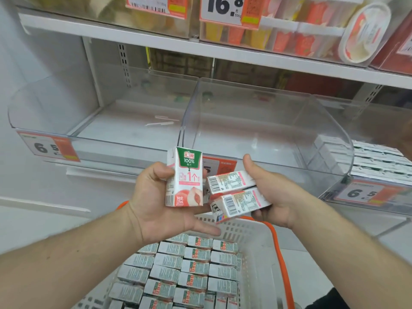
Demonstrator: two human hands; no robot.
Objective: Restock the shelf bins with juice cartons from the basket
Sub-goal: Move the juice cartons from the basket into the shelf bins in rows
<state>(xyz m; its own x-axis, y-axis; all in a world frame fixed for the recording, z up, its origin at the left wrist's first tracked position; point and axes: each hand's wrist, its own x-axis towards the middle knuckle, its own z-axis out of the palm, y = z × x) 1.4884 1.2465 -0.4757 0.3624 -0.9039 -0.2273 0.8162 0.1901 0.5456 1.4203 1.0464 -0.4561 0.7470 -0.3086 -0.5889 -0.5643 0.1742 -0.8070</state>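
Observation:
My left hand (pixel 156 204) grips one upright peach juice carton (pixel 184 177), white with a green top. My right hand (pixel 274 195) holds two cartons (pixel 236 195) lying sideways, stacked one on the other, barcodes facing me. Both hands hover above the white basket (pixel 256 248) with orange handles, which holds several rows of cartons (pixel 189 270). In front of my hands stands a clear shelf bin (pixel 256 121) with nothing in it, and a second clear bin (pixel 107 112) lies to its left.
A bin at the right (pixel 367 157) holds stacked cartons. Orange price tags reading 6.5 (pixel 49 148) hang on the bin fronts. The shelf above (pixel 223 50) carries bins of packaged snacks. A white wall panel lies to the left.

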